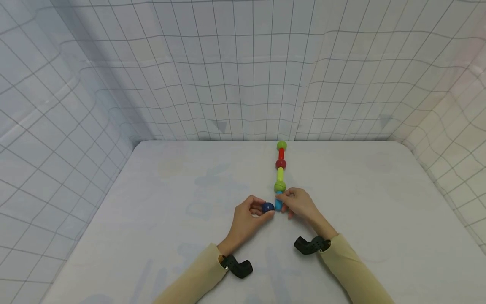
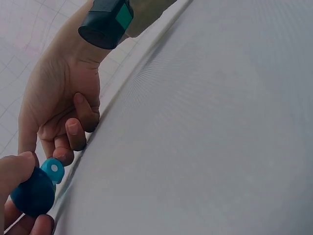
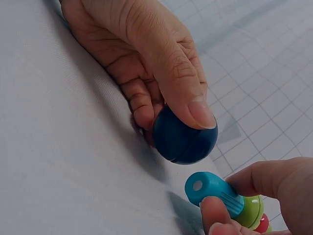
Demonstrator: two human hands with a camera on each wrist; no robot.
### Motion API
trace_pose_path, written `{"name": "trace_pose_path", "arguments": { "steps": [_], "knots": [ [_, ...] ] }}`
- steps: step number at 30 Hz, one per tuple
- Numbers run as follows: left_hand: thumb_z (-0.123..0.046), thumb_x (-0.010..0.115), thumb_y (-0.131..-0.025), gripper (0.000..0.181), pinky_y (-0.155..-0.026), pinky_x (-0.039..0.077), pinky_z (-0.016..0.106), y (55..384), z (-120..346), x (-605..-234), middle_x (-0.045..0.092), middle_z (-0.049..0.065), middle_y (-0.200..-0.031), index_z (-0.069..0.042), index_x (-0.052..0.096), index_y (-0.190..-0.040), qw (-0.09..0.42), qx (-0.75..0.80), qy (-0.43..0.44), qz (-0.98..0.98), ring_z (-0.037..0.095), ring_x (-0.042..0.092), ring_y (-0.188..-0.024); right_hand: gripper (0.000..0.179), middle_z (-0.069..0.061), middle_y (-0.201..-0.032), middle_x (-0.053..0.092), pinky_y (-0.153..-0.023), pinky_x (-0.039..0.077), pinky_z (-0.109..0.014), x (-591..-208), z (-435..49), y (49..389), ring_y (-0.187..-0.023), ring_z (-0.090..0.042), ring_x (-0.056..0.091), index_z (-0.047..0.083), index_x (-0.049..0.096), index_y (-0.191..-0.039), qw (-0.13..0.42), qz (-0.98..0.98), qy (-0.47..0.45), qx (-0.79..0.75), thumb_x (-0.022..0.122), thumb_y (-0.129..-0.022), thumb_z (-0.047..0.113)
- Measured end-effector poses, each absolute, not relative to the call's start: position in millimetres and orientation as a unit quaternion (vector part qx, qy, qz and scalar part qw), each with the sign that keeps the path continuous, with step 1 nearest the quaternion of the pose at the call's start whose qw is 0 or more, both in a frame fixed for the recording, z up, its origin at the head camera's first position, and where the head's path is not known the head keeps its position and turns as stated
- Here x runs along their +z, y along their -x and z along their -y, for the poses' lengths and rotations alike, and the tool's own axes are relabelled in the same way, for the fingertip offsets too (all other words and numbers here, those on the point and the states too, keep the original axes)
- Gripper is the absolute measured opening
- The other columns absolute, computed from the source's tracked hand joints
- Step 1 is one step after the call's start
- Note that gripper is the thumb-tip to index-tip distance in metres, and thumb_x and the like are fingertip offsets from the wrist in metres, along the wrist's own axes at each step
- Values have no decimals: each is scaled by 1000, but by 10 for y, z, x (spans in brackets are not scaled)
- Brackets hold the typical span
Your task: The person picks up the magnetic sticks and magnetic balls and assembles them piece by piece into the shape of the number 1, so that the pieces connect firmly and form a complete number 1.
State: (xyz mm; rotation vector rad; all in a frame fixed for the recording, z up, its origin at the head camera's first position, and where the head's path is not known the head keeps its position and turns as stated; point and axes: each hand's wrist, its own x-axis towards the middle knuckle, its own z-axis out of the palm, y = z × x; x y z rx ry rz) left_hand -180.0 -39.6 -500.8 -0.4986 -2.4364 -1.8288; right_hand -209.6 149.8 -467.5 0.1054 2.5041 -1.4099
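A dark blue ball [image 1: 268,207] is pinched between the thumb and fingers of my left hand [image 1: 247,217]. Just right of it, my right hand [image 1: 301,204] grips a light blue rod [image 1: 279,205] between thumb and fingers. That rod forms the near end of a straight chain: beyond it come a green ball [image 1: 279,186], a yellow-green rod [image 1: 280,174], a red ball [image 1: 281,164], a red rod [image 1: 281,153] and another green ball [image 1: 282,145]. In the right wrist view, the light blue rod's free end shows a pale round spot, and a small gap separates it from the dark blue ball [image 3: 186,139].
The white table [image 1: 152,202] extends to both sides of the hands. Behind it and at its sides hang white curtains [image 1: 258,76] with a grid pattern. Each wrist carries a black camera mount, one on the left wrist [image 1: 239,267] and one on the right [image 1: 309,245].
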Motion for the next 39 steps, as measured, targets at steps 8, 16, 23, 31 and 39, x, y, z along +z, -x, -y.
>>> {"name": "trace_pose_path", "arguments": {
  "steps": [8, 16, 23, 31, 39],
  "knots": [
    [-25, 79, -79, 29, -64, 52, 25, 1793, 382, -5010, 64, -2, -85, -9, 63, -98, 29, -585, 159, 795, 8, 63, -69, 27, -3, -61, 59, -48, 36, -27, -4667, -1508, 2086, -42, -14, 49, 2, 60, -91, 130, -859, -37, -495, 63, -90, 29],
    [-27, 81, -76, 29, -64, 52, 25, 1770, 360, -5010, 63, -3, -83, -10, 65, -93, 36, -566, 177, 805, 6, 61, -68, 27, -4, -62, 59, -47, 35, -26, -4664, -1511, 2079, -42, -14, 48, 1, 59, -91, 129, -853, -38, -505, 64, -90, 28],
    [-32, 81, -75, 29, -63, 50, 24, 1755, 351, -5026, 62, -7, -79, -13, 66, -91, 43, -544, 189, 817, 6, 59, -68, 27, -4, -62, 59, -47, 35, -26, -4680, -1510, 2088, -42, -14, 48, 2, 59, -89, 125, -853, -38, -506, 63, -90, 28],
    [-33, 82, -75, 29, -60, 47, 23, 1731, 328, -4990, 61, -5, -77, -13, 66, -89, 65, -524, 203, 825, 7, 54, -65, 27, -5, -65, 59, -46, 35, -25, -4672, -1510, 2091, -43, -14, 48, 3, 59, -88, 125, -851, -41, -508, 63, -90, 29],
    [-35, 81, -75, 31, -58, 43, 22, 1738, 290, -5027, 58, -4, -76, -13, 64, -88, 87, -504, 213, 833, 8, 50, -65, 28, -5, -65, 59, -45, 33, -25, -4681, -1508, 2098, -43, -14, 47, 2, 59, -89, 123, -853, -43, -506, 63, -90, 30]
  ]
}}
